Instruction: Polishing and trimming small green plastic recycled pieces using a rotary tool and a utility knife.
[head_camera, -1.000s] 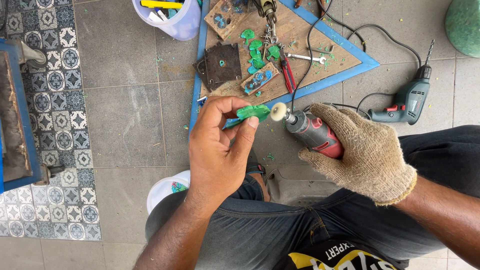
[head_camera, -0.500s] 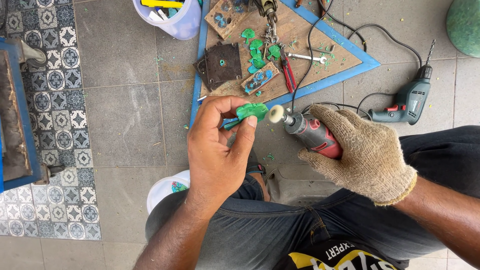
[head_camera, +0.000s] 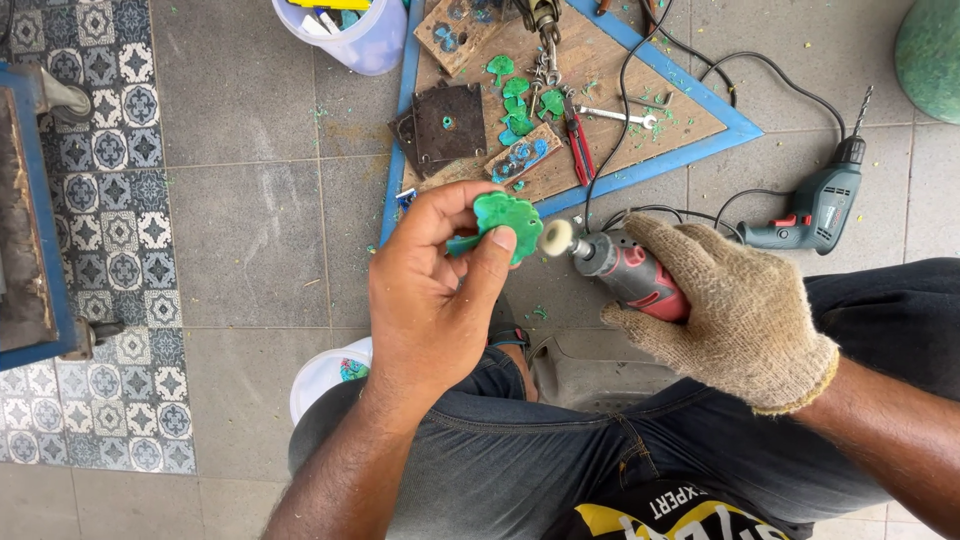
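Green and flat, with a lobed, leaf-like outline, the small piece (head_camera: 506, 215) sits pinched between the thumb and fingertips of our bare left hand (head_camera: 432, 290), above our knees. Our gloved right hand (head_camera: 735, 310) is wrapped tightly around a red and grey rotary tool (head_camera: 625, 268), and its round white buffing wheel (head_camera: 556, 238) touches the right edge of the piece. We think the wheel could slip onto the bare thumb, because the grip is so near. On the floor lie a wooden board (head_camera: 600, 150), pliers (head_camera: 578, 140) and a green drill (head_camera: 815, 205).
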